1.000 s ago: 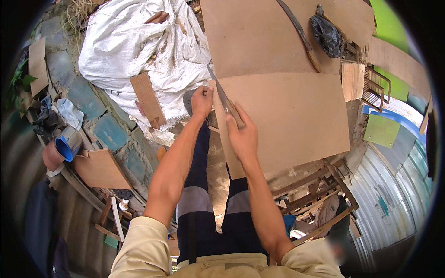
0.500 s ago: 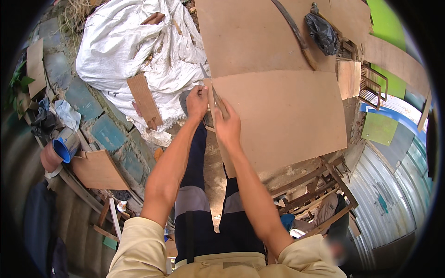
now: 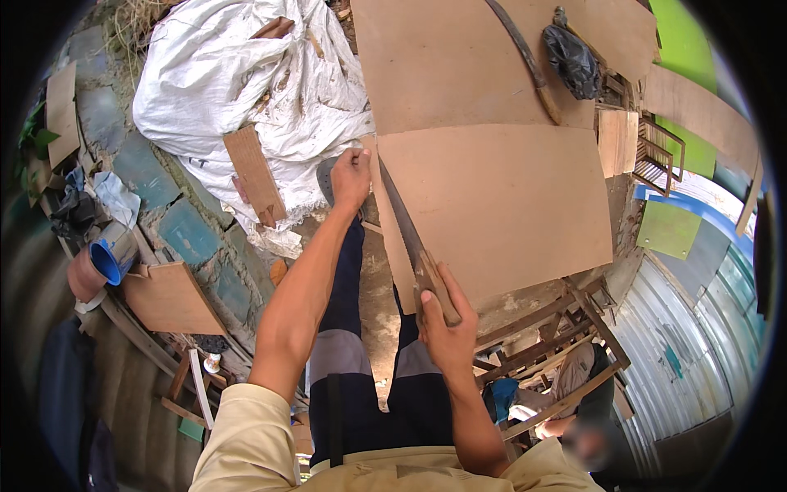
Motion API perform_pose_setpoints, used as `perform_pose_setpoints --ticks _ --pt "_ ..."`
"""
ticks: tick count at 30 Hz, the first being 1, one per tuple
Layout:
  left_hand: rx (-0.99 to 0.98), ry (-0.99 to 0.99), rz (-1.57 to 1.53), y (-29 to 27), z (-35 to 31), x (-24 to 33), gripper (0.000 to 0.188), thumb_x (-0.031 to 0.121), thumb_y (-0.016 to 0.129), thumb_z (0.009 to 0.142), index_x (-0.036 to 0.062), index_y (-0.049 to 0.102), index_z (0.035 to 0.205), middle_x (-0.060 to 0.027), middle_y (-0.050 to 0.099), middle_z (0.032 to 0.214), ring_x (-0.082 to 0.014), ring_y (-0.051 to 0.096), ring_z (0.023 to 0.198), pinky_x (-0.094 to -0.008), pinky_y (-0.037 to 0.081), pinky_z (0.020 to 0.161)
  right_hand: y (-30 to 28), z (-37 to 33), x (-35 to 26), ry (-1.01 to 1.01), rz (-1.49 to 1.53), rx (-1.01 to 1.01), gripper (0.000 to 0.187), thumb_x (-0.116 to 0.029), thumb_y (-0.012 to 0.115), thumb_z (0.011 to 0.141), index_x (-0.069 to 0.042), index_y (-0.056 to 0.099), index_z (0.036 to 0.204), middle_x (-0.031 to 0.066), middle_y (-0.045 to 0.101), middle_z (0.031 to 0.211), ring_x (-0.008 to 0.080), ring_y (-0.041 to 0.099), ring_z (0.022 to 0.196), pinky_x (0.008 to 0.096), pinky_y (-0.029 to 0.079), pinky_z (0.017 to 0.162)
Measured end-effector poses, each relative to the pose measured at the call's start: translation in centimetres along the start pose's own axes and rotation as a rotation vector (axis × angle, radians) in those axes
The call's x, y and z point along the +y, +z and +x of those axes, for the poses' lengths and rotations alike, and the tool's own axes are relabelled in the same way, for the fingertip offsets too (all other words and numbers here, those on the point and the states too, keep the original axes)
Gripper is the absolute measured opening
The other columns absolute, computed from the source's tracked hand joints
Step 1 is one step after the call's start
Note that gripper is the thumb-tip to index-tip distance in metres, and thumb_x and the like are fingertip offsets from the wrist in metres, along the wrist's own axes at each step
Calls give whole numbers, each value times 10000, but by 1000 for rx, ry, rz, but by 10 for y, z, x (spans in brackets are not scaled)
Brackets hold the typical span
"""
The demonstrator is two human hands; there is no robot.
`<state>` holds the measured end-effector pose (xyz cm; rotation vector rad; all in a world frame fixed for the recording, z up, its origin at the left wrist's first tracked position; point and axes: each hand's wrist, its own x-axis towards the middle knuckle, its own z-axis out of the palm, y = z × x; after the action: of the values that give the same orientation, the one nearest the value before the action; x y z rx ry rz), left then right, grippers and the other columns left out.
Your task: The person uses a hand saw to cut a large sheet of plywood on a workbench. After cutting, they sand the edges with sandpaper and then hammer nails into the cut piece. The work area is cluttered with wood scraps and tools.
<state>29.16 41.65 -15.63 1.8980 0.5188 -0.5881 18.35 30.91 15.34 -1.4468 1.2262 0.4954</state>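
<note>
My right hand (image 3: pixel 449 330) is wrapped round the wooden handle of a handsaw (image 3: pixel 400 211). The toothed blade points away from me and lies in a cut near the left edge of a thin brown board (image 3: pixel 516 205). A narrow strip (image 3: pixel 390 238) of the board runs along the left side of the blade. At its far end my left hand (image 3: pixel 352 177) is closed on the strip, fingers curled, close to the blade's tip. One dark shoe (image 3: pixel 326 180) shows just left of that hand.
A curved machete (image 3: pixel 521 53) and a black plastic bag (image 3: pixel 571 61) lie on another board (image 3: pixel 443 66) beyond. White sacking (image 3: pixel 238 90) spreads at far left, with a wood piece (image 3: pixel 255 174) on it. Wooden frames (image 3: pixel 566 328) stand at right, near a partly visible person (image 3: pixel 586 402).
My right hand has pulled the saw back toward me, so more of the blade shows over the board. My left hand stays at the strip's far end.
</note>
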Motion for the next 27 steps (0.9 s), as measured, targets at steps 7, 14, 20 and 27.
perform_pose_setpoints --ticks 7,14,20,27 --pt "25 -14 -11 1 -4 5 297 273 640 1002 -16 679 944 -105 685 744 -186 647 645 -347 514 645 72 178 54 -697 -317 189 487 -199 656 989 42 574 1405 178 723 939 179 609 536 352 524 618" --pt "-77 -153 -193 -13 -6 9 372 320 631 1011 -41 680 933 -88 678 725 -158 636 596 -338 518 619 55 155 -5 -270 -107 -11 521 -186 669 985 7 543 1452 -25 530 576 67 434 422 262 343 401" --pt "-298 -160 45 -16 -15 6 402 343 635 998 -42 680 892 -110 687 693 -190 671 609 -352 519 622 -5 33 15 -190 -147 -5 511 -173 653 1017 -16 517 1484 -38 538 628 44 449 463 233 367 420" --pt "-230 6 235 -19 -30 -2 370 323 648 1005 -19 653 866 -76 654 654 -140 618 551 -308 504 536 15 23 38 -222 -101 21 475 -117 638 1018 -22 535 1472 41 650 782 57 508 514 242 411 448"
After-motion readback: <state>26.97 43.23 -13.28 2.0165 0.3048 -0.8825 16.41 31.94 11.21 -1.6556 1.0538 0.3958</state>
